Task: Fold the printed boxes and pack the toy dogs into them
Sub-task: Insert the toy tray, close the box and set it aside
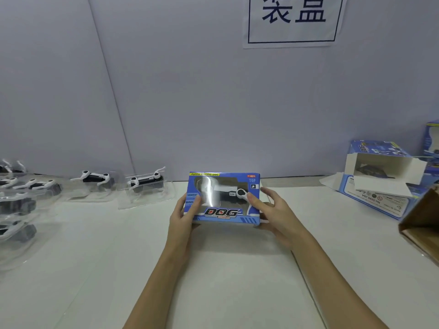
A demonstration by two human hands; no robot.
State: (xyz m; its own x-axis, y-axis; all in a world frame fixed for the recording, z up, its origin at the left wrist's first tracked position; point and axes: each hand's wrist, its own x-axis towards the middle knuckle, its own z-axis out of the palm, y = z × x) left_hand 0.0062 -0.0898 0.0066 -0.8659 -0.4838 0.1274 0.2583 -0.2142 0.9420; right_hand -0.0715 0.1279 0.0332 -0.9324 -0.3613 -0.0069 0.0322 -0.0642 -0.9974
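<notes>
While both hands' fingers (252, 202) clasp its ends, the box (223, 198) sits between.

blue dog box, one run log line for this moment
blue printed window box | toy dog inside | left hand grips left end | right hand holds right end | above white table

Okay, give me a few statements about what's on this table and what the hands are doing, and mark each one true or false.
1. Both hands hold the blue printed window box. True: the left hand grips its left end, the right hand its right end.
2. The held box is empty. False: a black-and-white toy dog shows through its window.
3. Black-and-white toy dogs in clear plastic trays sit on the left of the white table. True.
4. The blue box lying at the right is closed. False: its end flaps are open.
5. A brown cardboard carton is at the left edge. False: it is at the right edge.
</notes>
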